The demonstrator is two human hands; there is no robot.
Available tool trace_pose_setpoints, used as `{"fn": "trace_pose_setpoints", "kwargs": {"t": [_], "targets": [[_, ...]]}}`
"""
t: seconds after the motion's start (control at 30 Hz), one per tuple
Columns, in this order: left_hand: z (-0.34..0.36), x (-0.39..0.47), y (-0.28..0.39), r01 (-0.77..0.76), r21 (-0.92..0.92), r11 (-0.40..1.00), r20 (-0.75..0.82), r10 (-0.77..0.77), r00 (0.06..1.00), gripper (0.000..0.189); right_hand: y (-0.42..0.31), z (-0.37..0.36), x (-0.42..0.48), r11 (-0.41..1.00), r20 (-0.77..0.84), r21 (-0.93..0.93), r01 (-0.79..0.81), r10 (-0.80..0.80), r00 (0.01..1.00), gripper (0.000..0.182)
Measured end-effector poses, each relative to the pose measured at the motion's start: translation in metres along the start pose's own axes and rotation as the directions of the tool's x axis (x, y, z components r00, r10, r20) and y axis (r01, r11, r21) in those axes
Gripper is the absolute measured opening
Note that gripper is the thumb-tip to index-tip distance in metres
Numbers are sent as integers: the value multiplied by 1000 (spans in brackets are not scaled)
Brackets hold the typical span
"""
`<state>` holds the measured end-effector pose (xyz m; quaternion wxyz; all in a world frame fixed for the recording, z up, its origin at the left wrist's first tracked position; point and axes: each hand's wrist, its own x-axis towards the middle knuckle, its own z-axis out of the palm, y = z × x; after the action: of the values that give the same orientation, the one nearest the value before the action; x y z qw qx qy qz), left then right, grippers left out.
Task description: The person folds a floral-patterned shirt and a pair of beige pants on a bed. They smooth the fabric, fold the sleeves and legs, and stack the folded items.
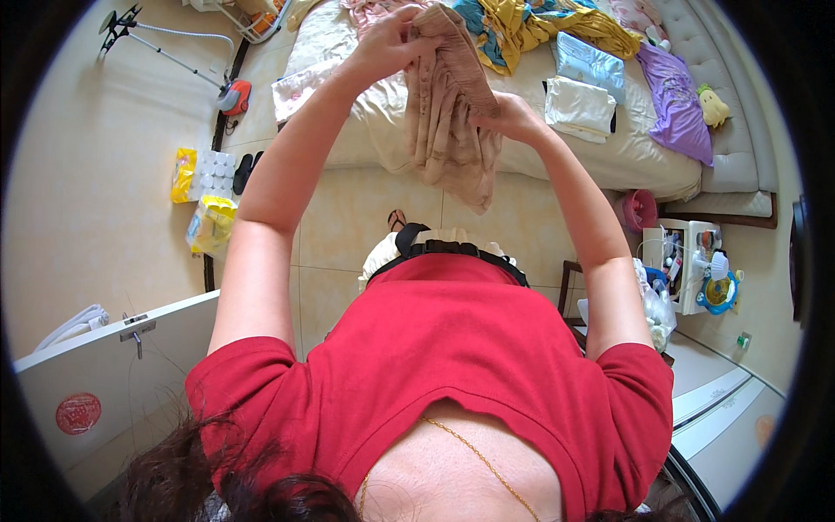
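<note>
A tan garment with a gathered, elastic-looking waistband (453,104) hangs between my hands, over the near side of the bed. My left hand (394,42) grips one end of the band at the upper left. At the other end, lower and to the right, my right hand (512,117) holds the band's edge, its fingertips partly behind the cloth. The fabric falls in loose folds, its lower end hanging free above the tiled floor. Beyond it, a crumpled mustard and teal cloth (522,29) lies on the bed.
Folded white cloth (579,104) and a pale blue folded item (590,65) lie on the bed (372,124), near a purple pillow (675,104). A pink bin (639,210) stands by the bed's right end. Toilet-roll packs (215,173) and a garment steamer (235,96) stand left.
</note>
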<state>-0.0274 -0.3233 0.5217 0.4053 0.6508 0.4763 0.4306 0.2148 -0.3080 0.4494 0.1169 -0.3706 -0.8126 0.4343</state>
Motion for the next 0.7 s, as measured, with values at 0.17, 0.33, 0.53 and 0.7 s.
{"fn": "trace_pose_setpoints", "kwargs": {"t": [0.17,0.33,0.53,0.7], "targets": [[-32,-13,-10,-32,51,998,-113,38,993,39,70,-29,0,995,-208,-83,-62,43,977,17],[-57,-39,-49,179,7,984,-113,-177,978,24,32,-57,4,942,-440,-332,43,-194,877,15],[-58,-55,-46,286,144,947,-34,-284,958,31,17,-60,9,895,-389,-437,-94,-94,916,33],[-57,-61,-54,278,246,929,-17,-282,959,32,1,-58,-2,835,-188,-551,-9,-113,976,43]]}}
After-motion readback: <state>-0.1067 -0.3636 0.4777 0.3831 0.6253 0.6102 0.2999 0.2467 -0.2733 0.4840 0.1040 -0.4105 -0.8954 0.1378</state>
